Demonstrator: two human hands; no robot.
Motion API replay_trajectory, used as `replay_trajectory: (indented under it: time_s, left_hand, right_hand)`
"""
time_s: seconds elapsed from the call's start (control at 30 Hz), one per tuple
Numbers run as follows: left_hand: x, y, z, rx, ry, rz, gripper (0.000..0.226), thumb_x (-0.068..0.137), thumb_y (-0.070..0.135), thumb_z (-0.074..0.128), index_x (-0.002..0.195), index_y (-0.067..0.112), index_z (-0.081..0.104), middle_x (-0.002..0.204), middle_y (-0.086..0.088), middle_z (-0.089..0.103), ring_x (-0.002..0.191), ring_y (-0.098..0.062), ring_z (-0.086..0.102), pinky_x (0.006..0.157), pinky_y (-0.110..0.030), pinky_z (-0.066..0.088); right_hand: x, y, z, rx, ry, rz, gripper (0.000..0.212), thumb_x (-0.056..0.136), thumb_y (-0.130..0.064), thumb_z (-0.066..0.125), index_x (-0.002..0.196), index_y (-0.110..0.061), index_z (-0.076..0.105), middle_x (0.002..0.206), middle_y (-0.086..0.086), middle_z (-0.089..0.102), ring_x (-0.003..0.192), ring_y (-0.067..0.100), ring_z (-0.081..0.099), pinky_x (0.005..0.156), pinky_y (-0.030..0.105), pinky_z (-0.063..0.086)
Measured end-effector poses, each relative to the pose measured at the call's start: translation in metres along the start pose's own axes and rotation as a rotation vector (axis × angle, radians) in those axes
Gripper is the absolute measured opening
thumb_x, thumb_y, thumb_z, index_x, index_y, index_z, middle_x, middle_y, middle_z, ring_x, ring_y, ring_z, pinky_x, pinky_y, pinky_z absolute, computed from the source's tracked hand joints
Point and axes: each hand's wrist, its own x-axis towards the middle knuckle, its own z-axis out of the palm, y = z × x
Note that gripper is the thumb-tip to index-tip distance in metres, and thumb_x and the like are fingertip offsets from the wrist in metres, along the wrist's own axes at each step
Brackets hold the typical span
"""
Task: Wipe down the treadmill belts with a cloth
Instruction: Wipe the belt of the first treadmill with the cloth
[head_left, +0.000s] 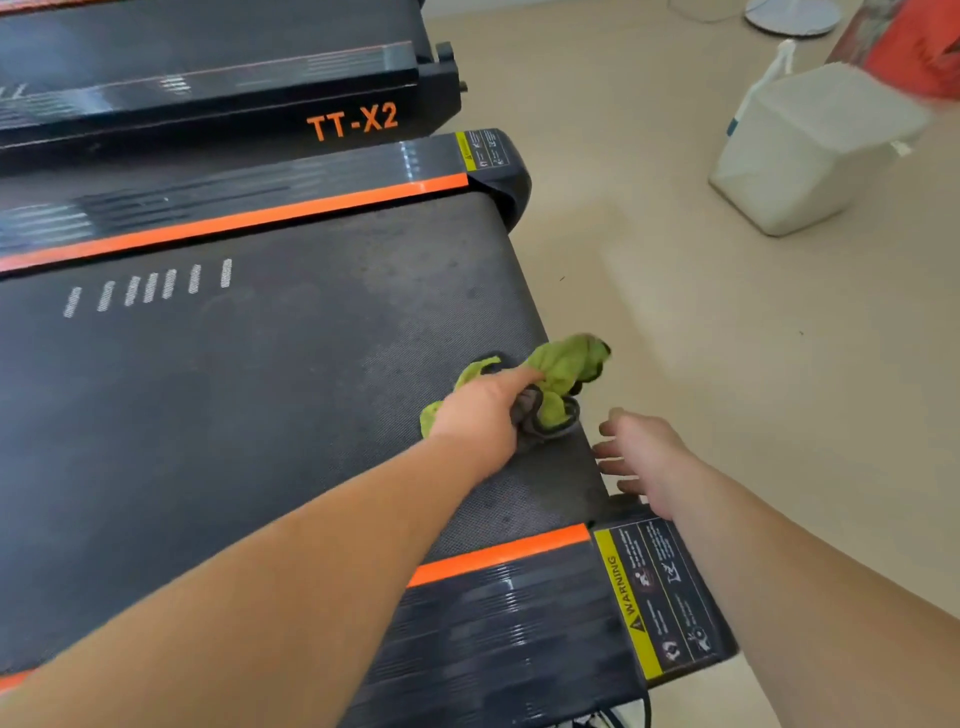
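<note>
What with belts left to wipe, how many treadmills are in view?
2. The nearest treadmill lies under the green cloth; the second treadmill, marked TT-X2, behind it, top left. Others may be offscreen.

Only the person's two arms show, both bare along their whole visible length: the left forearm (311, 571), looming broad close to the camera, runs into a bare left hand (483, 415), and the right forearm (805, 571), narrower in view, runs into a bare right hand (644, 462).
</note>
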Motion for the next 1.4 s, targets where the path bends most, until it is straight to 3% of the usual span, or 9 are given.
replay_trajectory:
  time_s: [0.27,0.37,0.47,0.7,0.83,0.97,1.07,1.17,1.4]
  left_hand:
    - [-0.007,0.013,0.015,0.147,-0.398,0.339,0.074,0.089,0.007,0.059,0.143,0.054,0.039,0.116,0.004,0.068,0.094,-0.021,0.069,0.076,-0.036,0.059]
    - [0.023,0.005,0.004,0.229,-0.151,0.179,0.074,0.086,0.0,0.06,0.144,0.043,0.045,0.123,0.004,0.062,0.11,-0.023,0.062,0.074,-0.034,0.049]
    - [-0.005,0.013,0.022,-0.145,0.05,0.033,0.061,0.089,-0.002,0.056,0.139,0.032,0.058,0.118,0.0,0.067,0.111,-0.026,0.063,0.087,-0.034,0.051]
    - [-0.099,-0.016,-0.01,-0.23,-0.192,-0.024,0.055,0.09,0.021,0.061,0.132,0.055,0.052,0.113,0.017,0.072,0.107,-0.011,0.067,0.098,-0.027,0.051]
    - [-0.105,-0.045,-0.062,-0.31,0.152,-0.241,0.051,0.089,0.023,0.068,0.129,0.05,0.052,0.114,0.012,0.071,0.11,-0.018,0.066,0.094,-0.031,0.051]
    - [-0.116,-0.055,-0.093,-0.414,0.306,-0.275,0.066,0.091,0.038,0.074,0.149,0.042,0.042,0.118,0.021,0.06,0.108,-0.004,0.055,0.092,-0.022,0.042]
    - [-0.126,-0.067,-0.082,-0.195,-0.071,-0.172,0.089,0.093,0.045,0.07,0.163,0.035,0.017,0.159,0.012,0.037,0.148,-0.012,0.033,0.117,-0.025,0.028]
    - [-0.122,-0.082,-0.05,0.16,-0.311,-0.185,0.099,0.095,0.064,0.056,0.164,0.029,-0.007,0.172,-0.008,-0.008,0.158,-0.037,-0.007,0.129,-0.047,0.004]
    - [-0.029,-0.099,-0.021,0.291,-0.171,-0.1,0.078,0.106,0.046,0.044,0.164,0.026,-0.004,0.171,-0.015,-0.014,0.156,-0.035,-0.018,0.128,-0.047,-0.003]
  right_hand:
    - [0.011,-0.017,-0.008,-0.013,0.279,-0.049,0.027,0.103,-0.016,0.043,0.119,0.0,0.058,0.106,0.015,0.056,0.095,0.034,0.052,0.081,0.035,0.041]
    - [0.012,-0.014,-0.008,-0.108,0.272,-0.115,0.018,0.097,-0.008,0.048,0.107,0.001,0.059,0.094,0.015,0.054,0.084,0.033,0.05,0.078,0.035,0.04]
    - [0.011,-0.01,-0.004,-0.177,0.258,-0.142,0.016,0.097,-0.012,0.049,0.099,0.0,0.059,0.095,0.018,0.057,0.084,0.035,0.054,0.08,0.039,0.044]
    - [-0.016,-0.019,0.026,-0.356,0.206,-0.317,0.012,0.09,-0.012,0.054,0.078,-0.01,0.058,0.089,0.013,0.062,0.083,0.032,0.052,0.072,0.03,0.039]
    - [-0.049,-0.03,0.052,-0.524,0.122,-0.516,0.024,0.101,-0.027,0.052,0.113,-0.016,0.069,0.123,0.008,0.067,0.111,0.033,0.059,0.089,0.032,0.045]
    - [-0.086,-0.039,0.074,-0.686,0.003,-0.635,0.038,0.101,-0.031,0.054,0.135,-0.016,0.062,0.14,0.006,0.061,0.131,0.028,0.055,0.108,0.034,0.043]
    - [-0.104,-0.05,0.088,-0.851,-0.064,-0.611,0.025,0.094,-0.023,0.057,0.113,-0.012,0.069,0.121,0.01,0.068,0.119,0.034,0.06,0.093,0.033,0.049]
    - [-0.102,-0.068,0.1,-0.961,-0.088,-0.589,0.039,0.098,-0.025,0.057,0.135,-0.013,0.062,0.141,0.009,0.06,0.132,0.031,0.054,0.105,0.032,0.045]
    - [-0.008,-0.125,0.115,-1.027,-0.036,-0.844,0.05,0.1,-0.036,0.057,0.148,-0.022,0.052,0.155,0.006,0.044,0.142,0.027,0.044,0.114,0.041,0.039]
